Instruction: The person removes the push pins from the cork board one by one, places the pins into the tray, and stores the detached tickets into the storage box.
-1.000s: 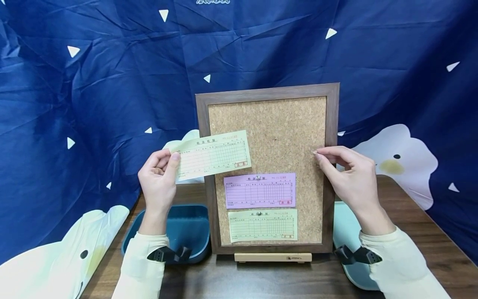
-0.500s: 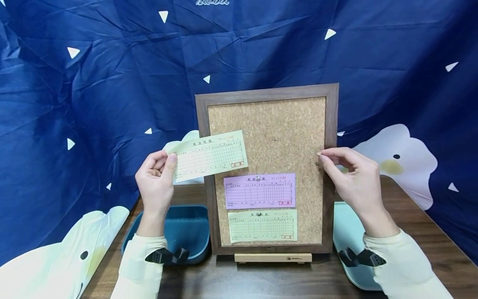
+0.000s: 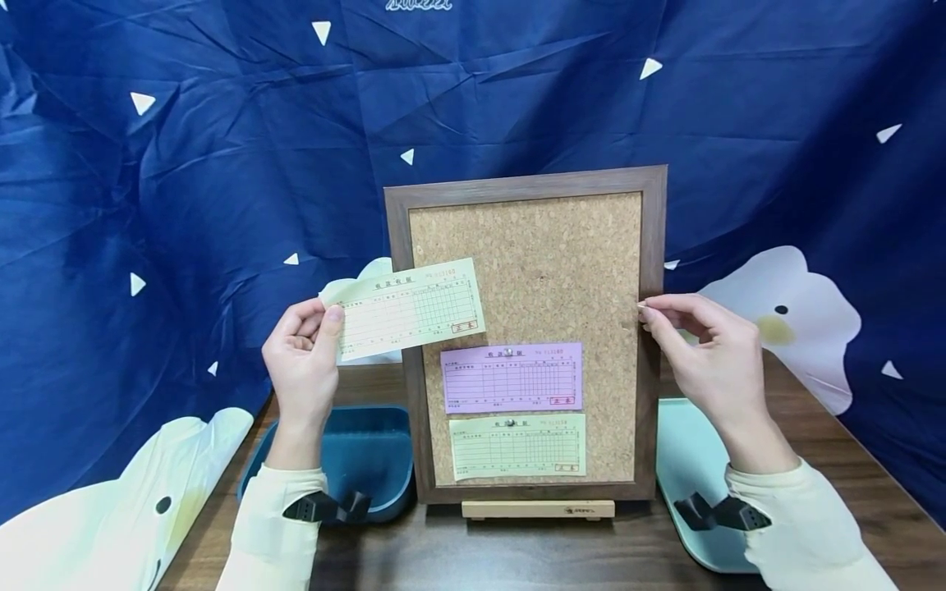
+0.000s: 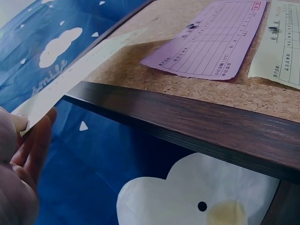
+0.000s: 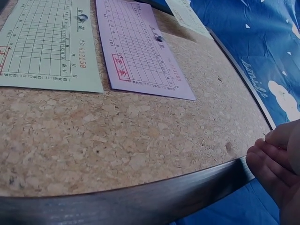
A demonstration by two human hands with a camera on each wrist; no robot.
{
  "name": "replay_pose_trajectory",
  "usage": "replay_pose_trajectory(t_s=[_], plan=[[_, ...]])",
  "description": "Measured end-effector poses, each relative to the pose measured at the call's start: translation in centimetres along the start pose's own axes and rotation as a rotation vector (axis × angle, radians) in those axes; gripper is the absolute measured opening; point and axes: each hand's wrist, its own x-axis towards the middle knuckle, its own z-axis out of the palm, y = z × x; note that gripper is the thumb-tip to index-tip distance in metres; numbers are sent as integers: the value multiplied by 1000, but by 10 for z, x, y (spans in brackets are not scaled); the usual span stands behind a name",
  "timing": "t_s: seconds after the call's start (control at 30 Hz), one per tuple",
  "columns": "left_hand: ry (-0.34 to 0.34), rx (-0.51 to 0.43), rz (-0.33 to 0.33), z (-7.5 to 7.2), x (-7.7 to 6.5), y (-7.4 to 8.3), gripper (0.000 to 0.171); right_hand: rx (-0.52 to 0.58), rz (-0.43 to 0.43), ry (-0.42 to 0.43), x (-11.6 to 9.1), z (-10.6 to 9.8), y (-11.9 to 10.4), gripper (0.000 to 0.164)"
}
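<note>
My left hand (image 3: 301,361) pinches a light green receipt slip (image 3: 410,308) by its left end, thumb in front. The slip tilts up to the right and overlaps the upper left part of the framed corkboard (image 3: 562,271), apart from it in the left wrist view. By the board's right frame edge, my right hand (image 3: 713,369) pinches a push pin between thumb and forefinger; only its thin tip (image 5: 265,135) shows, the rest hidden by the fingers. Lower on the cork hang a purple receipt slip (image 3: 512,382) and, below it, another green receipt slip (image 3: 517,451), each with a clear push pin.
A wooden stand (image 3: 538,510) supports the corkboard on the dark wood table (image 3: 414,558). To the left is a dark blue tray (image 3: 369,460), behind my left wrist. A pale mint tray (image 3: 691,451) lies to the right. Behind everything hangs a blue patterned cloth (image 3: 502,90).
My left hand has drifted slightly left with the green receipt slip. My right hand has moved a little right and down, away from the cork's middle, still pinching the push pin.
</note>
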Motion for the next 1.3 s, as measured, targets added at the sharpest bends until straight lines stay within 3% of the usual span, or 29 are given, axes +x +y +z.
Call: replay_pose_trajectory(t_s=[0.33,0.7,1.3], plan=[[7,-6,-3,0,-1,-2,6,42,8,7,-2,-6,4,14],[26,-4,16,-7,-4,-3,8,19,14,-13,-4,-11,6,15],[70,41,-17,-17,-8,-4,8,-33,19,-4,-13,-18,12,14]])
